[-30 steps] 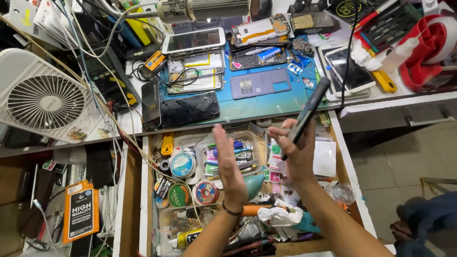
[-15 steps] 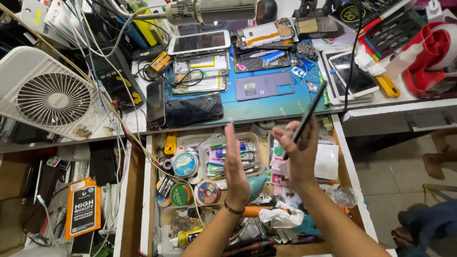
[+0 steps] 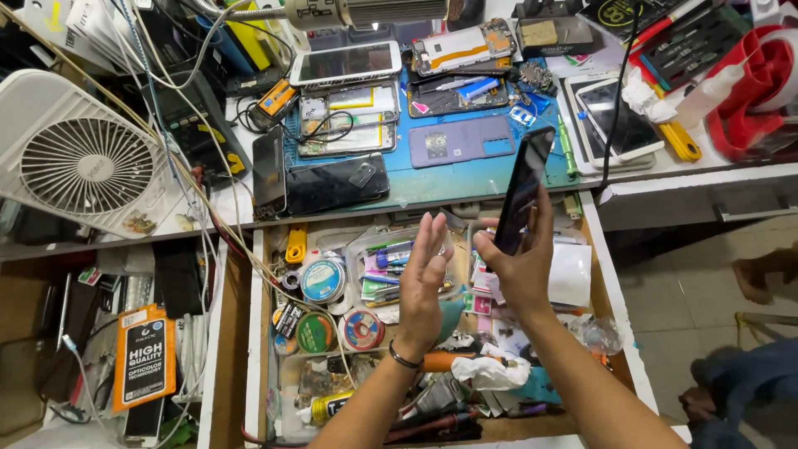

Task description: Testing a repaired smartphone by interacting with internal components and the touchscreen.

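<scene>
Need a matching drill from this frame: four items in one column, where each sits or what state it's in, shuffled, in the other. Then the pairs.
Items:
1. dark phone
2. left hand
3. white fan
4. purple phone back cover

Places or states:
A. flat on the blue work mat
B. far left of the bench, grille up
C. open, fingers straight, holding nothing
D. gripped edge-on in the right hand above the open drawer

Pairs: 1-D, 2-C, 3-B, 4-A
</scene>
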